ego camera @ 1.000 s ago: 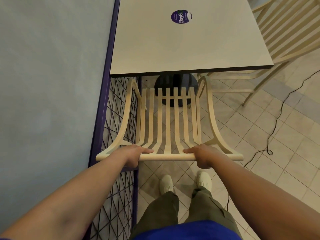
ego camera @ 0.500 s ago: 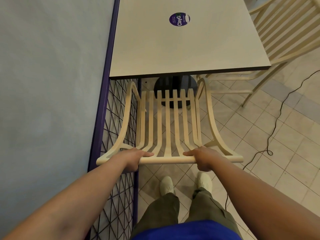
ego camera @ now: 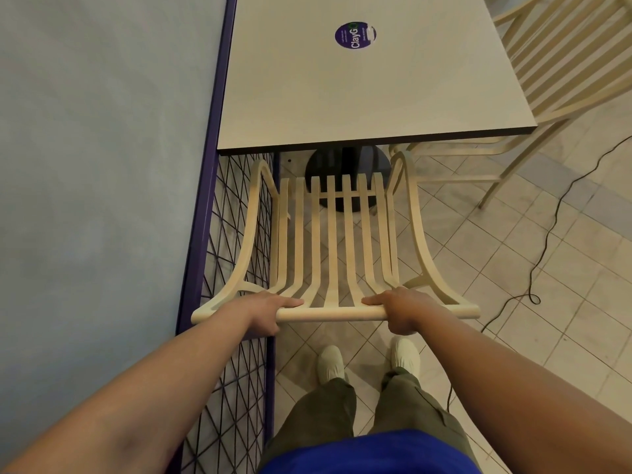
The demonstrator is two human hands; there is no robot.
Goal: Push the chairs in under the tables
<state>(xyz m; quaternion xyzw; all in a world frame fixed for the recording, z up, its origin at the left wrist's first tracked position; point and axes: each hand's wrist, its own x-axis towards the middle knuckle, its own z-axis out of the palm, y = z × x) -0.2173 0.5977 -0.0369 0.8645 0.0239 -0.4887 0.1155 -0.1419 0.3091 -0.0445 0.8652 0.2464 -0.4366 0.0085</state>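
Both hands on the slatted chair (ego camera: pixel 331 241), gripping its top rail (ego camera: pixel 328 315): left hand (ego camera: pixel 265 311) toward the rail's left end, right hand (ego camera: pixel 400 311) right of middle, a bare stretch of rail between them. Each hand is curled round the rail, with one digit laid along the rail's top and pointing at the other hand. The chair's back faces the person. Seat slats run away from the hands toward the desk (ego camera: pixel 359 97), straight ahead of both hands. The curved arm fronts come up about level with the desk's near edge; can't tell whether they're under it. Most of the seat sits out in the open between hands and desk. Dark round desk base (ego camera: pixel 345 165) shows through the far ends of the slats. Round purple sticker (ego camera: pixel 355 35) is on the desktop, far ahead of the hands. Just left of the left hand: black wire mesh panel (ego camera: pixel 236 234) in a purple frame (ego camera: pixel 205 200), the chair's left arm close against it, then a pale blue wall (ego camera: pixel 102 165). Ahead and right of the right hand, a second chair (ego camera: pixel 564 63) stands at the desk's right side. A black cable (ego camera: pixel 547 241) trails over the floor tiles (ego camera: pixel 478 251) right of the right hand. Below the hands: pale shoes (ego camera: pixel 330 364), olive trousers (ego camera: pixel 325 415).
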